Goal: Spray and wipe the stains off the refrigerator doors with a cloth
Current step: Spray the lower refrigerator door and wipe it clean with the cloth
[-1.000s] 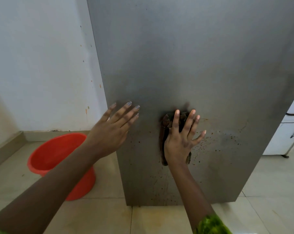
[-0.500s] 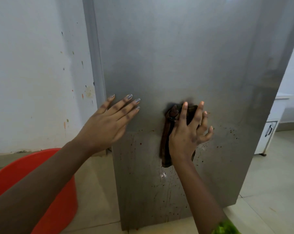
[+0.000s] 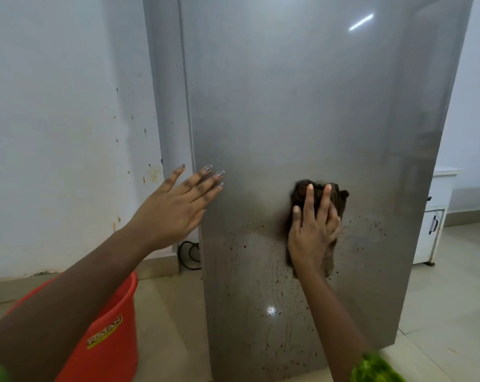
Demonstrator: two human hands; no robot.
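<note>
Nearest, low on the left, a red bucket (image 3: 106,334) stands on the tiled floor (image 3: 439,326), partly hidden by the person's left forearm. Both arms reach forward to the refrigerator door (image 3: 316,106).

The hands are well apart. The left hand (image 3: 175,210) is spread, fingers straight, with the fingertips at the door's left edge. It holds nothing. The right hand (image 3: 313,232) lies flat over a dark brown cloth (image 3: 340,199) and presses it against the steel, fingers mostly straight and pointing up.

The cloth sits at mid-height on the door, right of centre. It is bunched, with its long axis running up and down. One lump shows beyond the fingertips and a tail hangs below the palm.

The door stands upright with its face toward us. Small brown stains (image 3: 277,293) and thin drip lines cover its lower part, below and beside the cloth. The upper part looks clean.

To wipe well, it seems best to keep the palm flat, steady the door with the left hand, and work downward through the specks in overlapping strokes.

Farther off are a spotted white wall (image 3: 68,133) on the left and a white cabinet (image 3: 437,216) on the right.
</note>
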